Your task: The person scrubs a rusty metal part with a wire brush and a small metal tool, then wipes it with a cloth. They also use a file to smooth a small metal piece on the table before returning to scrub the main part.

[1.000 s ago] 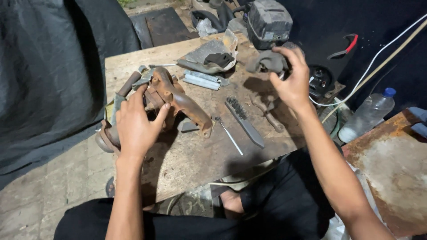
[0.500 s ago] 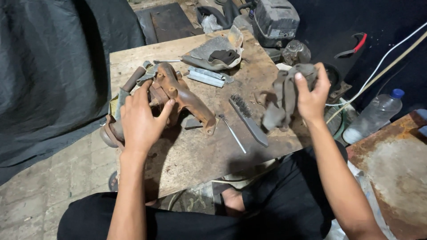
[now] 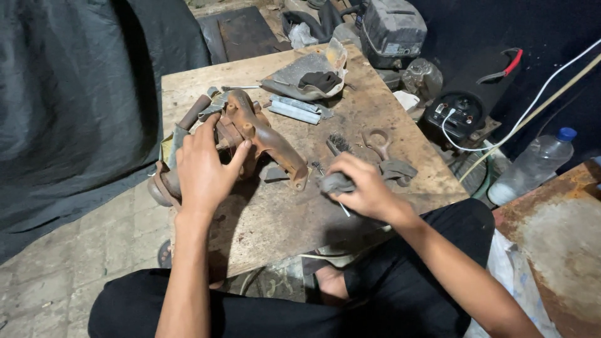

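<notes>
Head view, looking down on a worn wooden board (image 3: pixel 275 219) used as a work surface. The left hand (image 3: pixel 203 172) lies at about 9 o'clock, palm down and fingers spread, pressed on a rusty cast exhaust manifold (image 3: pixel 266 141) — thumb against the brown casting, not closed around it. The manifold sits on the left half of the board, its flanged end pointing toward 4 o'clock.

The right hand (image 3: pixel 363 188), just right of centre, is clenched on a grey cloth rag (image 3: pixel 335 183); a further fold of the rag trails out at 2 o'clock from the hand, near a rusty ring-ended tool (image 3: pixel 375 141). A wire brush (image 3: pixel 339 144) lies partly hidden behind the hand, at its 11 o'clock, and a thin metal rod (image 3: pixel 343 209) shows beneath the knuckles.

At 12 o'clock on the board: two short grey metal bars (image 3: pixel 294 111) and a torn grey sheet with a dark cloth on it (image 3: pixel 307 78). Off the board — a dark power-tool case (image 3: pixel 394 28) at 1 o'clock, a red-handled tool (image 3: pixel 504 66), a white cable (image 3: pixel 532 100), and a clear plastic bottle with a blue cap (image 3: pixel 532 166) at 3 o'clock.
</notes>
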